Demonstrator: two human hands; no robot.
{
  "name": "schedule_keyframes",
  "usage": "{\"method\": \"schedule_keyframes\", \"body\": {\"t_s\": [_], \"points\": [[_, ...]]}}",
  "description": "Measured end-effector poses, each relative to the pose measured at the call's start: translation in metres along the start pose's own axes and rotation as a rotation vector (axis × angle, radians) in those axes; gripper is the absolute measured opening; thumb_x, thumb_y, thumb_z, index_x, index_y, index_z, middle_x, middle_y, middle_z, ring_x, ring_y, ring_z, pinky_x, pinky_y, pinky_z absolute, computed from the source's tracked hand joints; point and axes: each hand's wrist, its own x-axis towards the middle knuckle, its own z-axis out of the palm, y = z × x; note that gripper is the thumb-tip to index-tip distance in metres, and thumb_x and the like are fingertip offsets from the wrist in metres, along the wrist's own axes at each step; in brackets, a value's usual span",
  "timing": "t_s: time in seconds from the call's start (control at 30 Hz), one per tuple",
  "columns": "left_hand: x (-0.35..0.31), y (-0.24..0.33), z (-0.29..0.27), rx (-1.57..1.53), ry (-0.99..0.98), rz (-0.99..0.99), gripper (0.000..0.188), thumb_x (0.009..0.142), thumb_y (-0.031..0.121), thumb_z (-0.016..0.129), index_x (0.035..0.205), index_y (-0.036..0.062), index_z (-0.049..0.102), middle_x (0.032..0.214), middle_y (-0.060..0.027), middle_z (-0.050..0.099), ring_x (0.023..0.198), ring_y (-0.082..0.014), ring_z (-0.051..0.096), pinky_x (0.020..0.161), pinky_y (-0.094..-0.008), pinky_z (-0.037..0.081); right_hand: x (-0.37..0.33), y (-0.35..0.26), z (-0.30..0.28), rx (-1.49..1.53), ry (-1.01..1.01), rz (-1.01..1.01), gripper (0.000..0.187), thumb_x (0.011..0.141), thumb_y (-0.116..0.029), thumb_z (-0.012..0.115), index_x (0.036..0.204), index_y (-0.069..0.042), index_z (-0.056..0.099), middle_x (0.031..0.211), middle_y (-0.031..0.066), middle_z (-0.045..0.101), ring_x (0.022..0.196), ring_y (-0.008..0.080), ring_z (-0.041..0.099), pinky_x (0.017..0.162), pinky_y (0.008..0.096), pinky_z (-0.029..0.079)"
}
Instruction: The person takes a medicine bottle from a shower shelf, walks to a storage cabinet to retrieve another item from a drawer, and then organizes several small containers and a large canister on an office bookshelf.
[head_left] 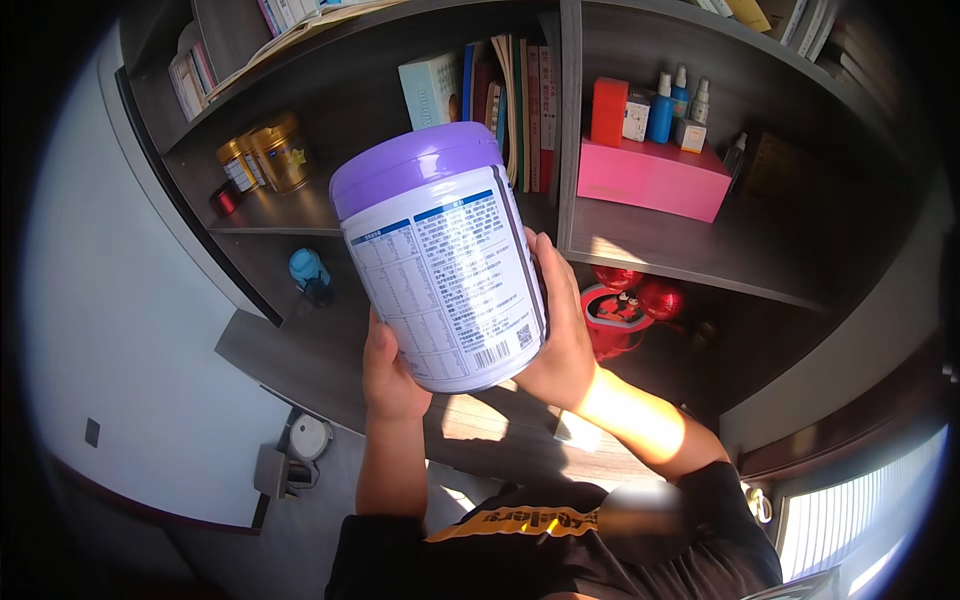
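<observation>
A large white canister (450, 290) with a purple lid is held up in front of me, tilted a little to the left. Its printed back, with a table, small text and a barcode, faces me. My left hand (392, 375) grips it low on the left side, the thumb showing and the other fingers hidden behind. Along the lower right side my right hand (560, 340) is wrapped round it, with the fingertips partly out of sight. The lid is on.
Behind the canister stands a dark wooden shelf unit (640, 235). Its shelves hold gold tins (275, 155), upright books (535, 110), a pink box (650, 180) with small bottles on top, a blue bottle (308, 268) and shiny red items (615, 310). A wooden surface (640, 460) lies below my hands.
</observation>
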Motion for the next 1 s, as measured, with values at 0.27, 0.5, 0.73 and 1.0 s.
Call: {"method": "schedule_keyframes", "body": {"t_s": [0.27, 0.5, 0.73, 1.0], "points": [[0.0048, -0.0072, -0.0044, -0.064, -0.082, 0.006, 0.071, 0.099, 0.052, 0.049, 0.149, 0.0024, 0.040, 0.145, -0.0149, 0.054, 0.130, -0.0303, 0.057, 0.107, -0.0471, 0.047, -0.0015, -0.0004, -0.0057, -0.057, 0.047, -0.010, 0.111, 0.064, -0.015, 0.093, 0.150, 0.007, 0.028, 0.150, 0.0291, 0.037, 0.138, 0.0433, 0.041, 0.114, 0.0459, 0.036], [0.0049, -0.0016, 0.0031, -0.322, -0.147, -0.040, 0.068, 0.098, 0.049, 0.054, 0.145, 0.0007, 0.045, 0.140, -0.0153, 0.059, 0.122, -0.0273, 0.063, 0.102, -0.0427, 0.051, -0.0014, -0.0052, -0.0058, -0.014, 0.087, -0.047, 0.109, 0.064, -0.014, 0.093, 0.150, 0.005, 0.029, 0.150, 0.0279, 0.035, 0.139, 0.0429, 0.039, 0.114, 0.0455, 0.036], [-0.0001, -0.0020, 0.0033, -0.251, -0.170, -0.011, 0.070, 0.098, 0.048, 0.055, 0.148, 0.0010, 0.039, 0.142, -0.0152, 0.058, 0.122, -0.0268, 0.063, 0.100, -0.0416, 0.053, -0.0041, -0.0070, -0.0058, -0.004, 0.077, -0.041, 0.107, 0.065, -0.013, 0.091, 0.150, 0.005, 0.029, 0.151, 0.0282, 0.036, 0.138, 0.0438, 0.041, 0.113, 0.0465, 0.036], [-0.0048, -0.0025, -0.0046, -0.220, -0.170, -0.008, 0.071, 0.097, 0.047, 0.058, 0.149, 0.0026, 0.038, 0.141, -0.0137, 0.058, 0.121, -0.0242, 0.064, 0.099, -0.0398, 0.053, -0.0096, -0.0073, -0.0011, 0.006, 0.041, -0.002, 0.110, 0.064, -0.012, 0.092, 0.152, 0.003, 0.027, 0.151, 0.0284, 0.035, 0.138, 0.0438, 0.041, 0.113, 0.0468, 0.036]]}}
